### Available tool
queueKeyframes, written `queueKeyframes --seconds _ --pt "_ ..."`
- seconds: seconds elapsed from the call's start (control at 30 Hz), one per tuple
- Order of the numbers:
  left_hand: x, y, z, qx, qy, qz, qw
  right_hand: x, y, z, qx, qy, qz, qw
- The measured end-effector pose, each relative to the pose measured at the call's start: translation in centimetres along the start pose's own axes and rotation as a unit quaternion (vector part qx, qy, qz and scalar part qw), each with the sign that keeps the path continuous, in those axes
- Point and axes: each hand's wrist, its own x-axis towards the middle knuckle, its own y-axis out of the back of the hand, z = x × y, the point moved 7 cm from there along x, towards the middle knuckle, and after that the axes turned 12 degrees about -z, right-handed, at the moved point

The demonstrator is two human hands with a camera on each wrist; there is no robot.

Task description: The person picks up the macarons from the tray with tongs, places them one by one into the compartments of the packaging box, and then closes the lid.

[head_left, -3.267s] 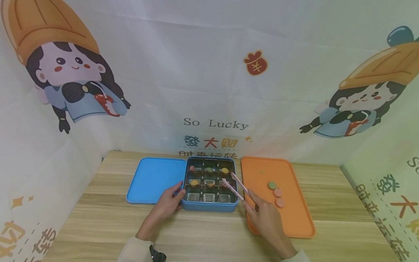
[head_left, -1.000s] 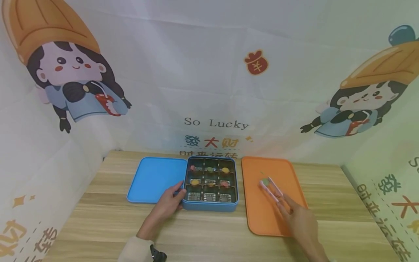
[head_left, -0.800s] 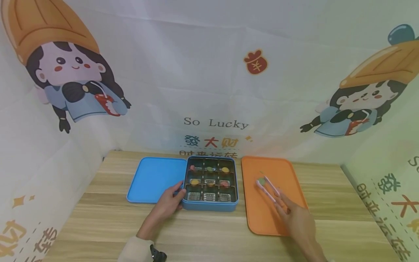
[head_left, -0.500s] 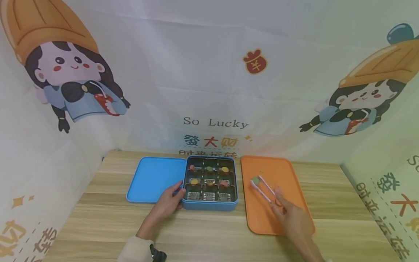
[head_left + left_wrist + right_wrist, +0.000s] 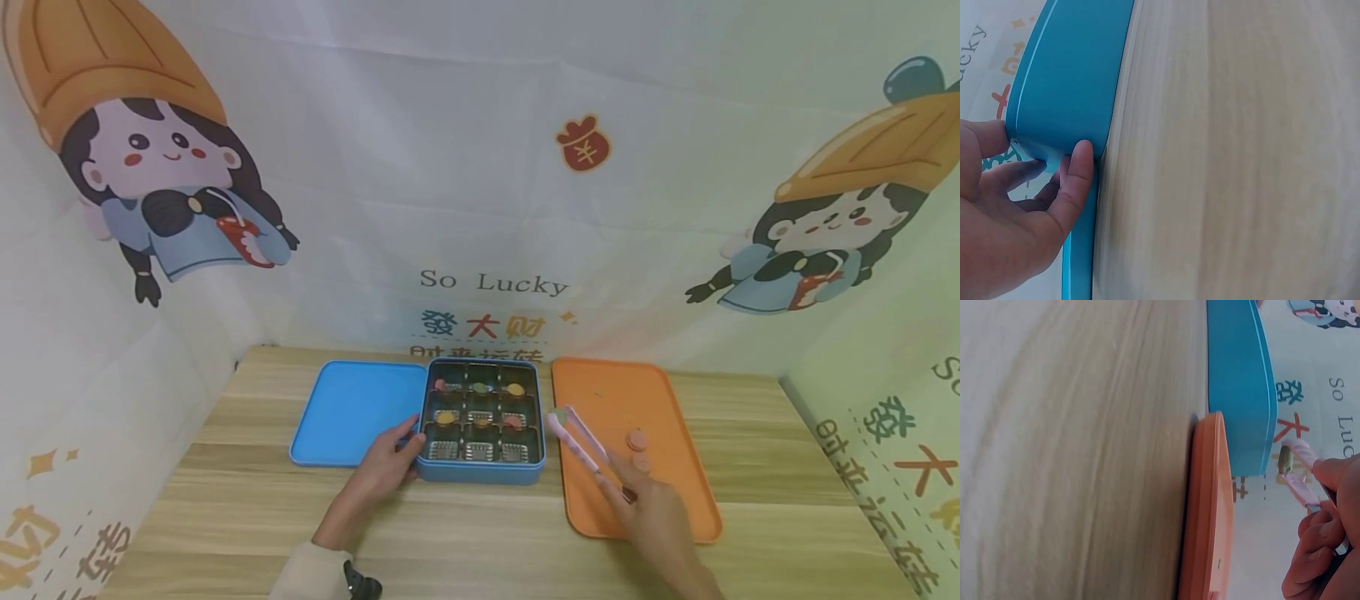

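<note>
My left hand (image 5: 386, 462) grips the front left corner of a blue tin box (image 5: 480, 473), thumb at the rim and fingers against the side. Dark dividers split the box into several compartments. Small round pieces in pink, green, yellow and orange lie in the back and middle rows; the front row shows bare ribbed bottoms. My right hand (image 5: 652, 517) holds pink tongs (image 5: 585, 450). Pinched between their tips is a green disc-shaped piece (image 5: 1285, 460), raised near the box's right wall, over the left edge of an orange tray (image 5: 615, 383).
Two pink discs (image 5: 637, 440) lie on the orange tray, right of the tongs. A flat blue lid (image 5: 360, 412) lies left of the box. A printed cloth wall (image 5: 480, 183) stands behind the wooden table (image 5: 480, 542).
The tongs went from the box to the tray and took hold of the green disc there. They have since carried it left towards the box. My left hand has stayed put.
</note>
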Motion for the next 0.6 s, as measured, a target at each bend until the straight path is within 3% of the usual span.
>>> queueKeyframes --seconds 0.3,0.6 --pt "0.2 -0.1 -0.3 0.002 0.014 0.002 0.9999 -0.3 -0.5 -1.7 -0.014 0.044 0.014 0.9988" --pt "0.3 -0.1 -0.4 -0.003 0.014 0.002 0.9999 -0.6 -1.4 -1.9 0.001 0.025 -0.016 0.9996"
